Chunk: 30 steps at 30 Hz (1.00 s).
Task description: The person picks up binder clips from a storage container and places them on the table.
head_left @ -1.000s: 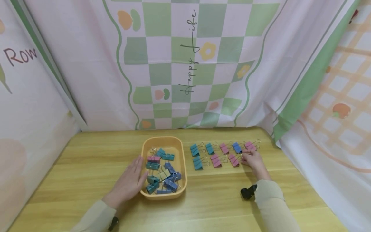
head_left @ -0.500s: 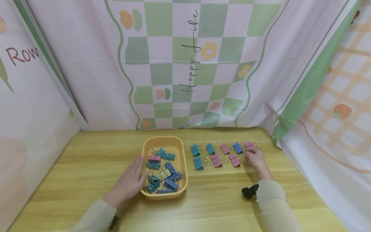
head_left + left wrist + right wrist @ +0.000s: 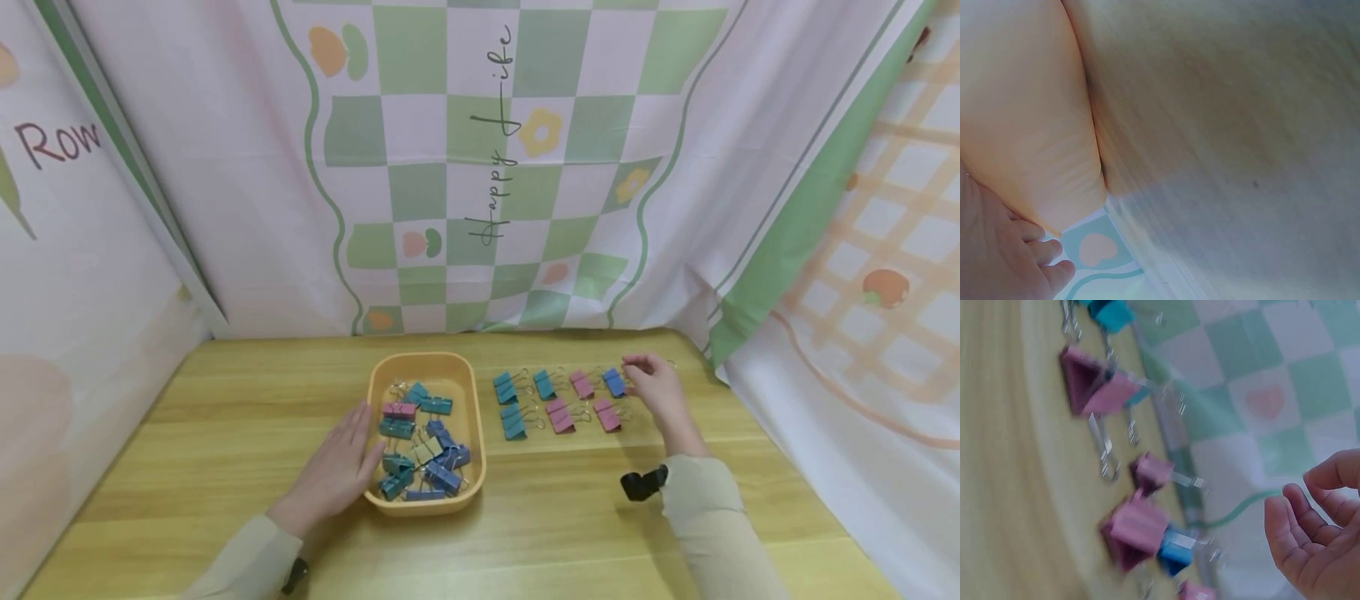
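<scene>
My left hand (image 3: pixel 337 458) lies with straight fingers along the left side of a yellow plastic tray (image 3: pixel 480 433); the tray's outer wall (image 3: pixel 1035 112) fills the left of the left wrist view. Inside are teal, blue, pink and yellow binder clips. My right hand (image 3: pixel 660 396) hovers by the right end of two rows of binder clips, thumb apart from loosely bent fingers, nothing between them. Closest to it are a blue binder clip (image 3: pixel 615 382) and a pink binder clip (image 3: pixel 608 415). A pink clip (image 3: pixel 1197 592) at the far row's end is hidden behind this hand in the head view.
The rows also hold teal clips (image 3: pixel 513 422) and pink clips (image 3: pixel 559 415), wire handles pointing right. They stand on a wooden table (image 3: pixel 555 517) right of the tray. A checkered curtain (image 3: pixel 480 167) hangs along the table's back edge.
My right hand has moved up toward the back of the table and now covers the last pink clip of the far row. The left hand and tray stay in place.
</scene>
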Motion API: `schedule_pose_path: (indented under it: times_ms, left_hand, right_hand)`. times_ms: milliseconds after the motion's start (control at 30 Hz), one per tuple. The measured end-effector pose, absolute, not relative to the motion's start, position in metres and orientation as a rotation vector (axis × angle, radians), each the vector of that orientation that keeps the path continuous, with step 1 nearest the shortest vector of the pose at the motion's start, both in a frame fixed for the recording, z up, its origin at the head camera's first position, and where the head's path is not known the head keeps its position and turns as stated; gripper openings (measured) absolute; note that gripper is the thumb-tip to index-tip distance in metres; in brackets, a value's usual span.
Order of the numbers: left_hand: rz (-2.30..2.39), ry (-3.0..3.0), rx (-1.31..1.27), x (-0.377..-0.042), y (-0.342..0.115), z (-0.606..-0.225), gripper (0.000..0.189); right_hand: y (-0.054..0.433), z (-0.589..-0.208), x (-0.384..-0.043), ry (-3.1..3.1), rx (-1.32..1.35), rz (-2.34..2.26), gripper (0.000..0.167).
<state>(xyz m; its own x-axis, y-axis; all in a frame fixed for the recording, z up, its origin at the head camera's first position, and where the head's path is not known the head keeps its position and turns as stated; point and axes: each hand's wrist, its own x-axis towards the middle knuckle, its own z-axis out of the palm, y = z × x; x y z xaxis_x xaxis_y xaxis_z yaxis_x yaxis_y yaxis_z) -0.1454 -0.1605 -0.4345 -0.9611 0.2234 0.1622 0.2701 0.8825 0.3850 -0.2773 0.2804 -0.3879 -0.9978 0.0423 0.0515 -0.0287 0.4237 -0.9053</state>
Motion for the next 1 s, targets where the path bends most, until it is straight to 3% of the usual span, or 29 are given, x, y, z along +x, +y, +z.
schedule_pose_path:
  times_ms: [433, 1000]
  left_hand:
    - [-0.631, -2.943, -0.38, -0.145, -0.161, -0.434, 0.063]
    - [-0.616, -2.937, -0.393, -0.146, -0.16, -0.434, 0.063]
  right_hand:
    - [0.223, -0.349, -0.27, -2.563, 0.293, 1.7, 0.032]
    - [0.161, -0.34, -0.263, -2.612, 0.528, 1.655, 0.021]
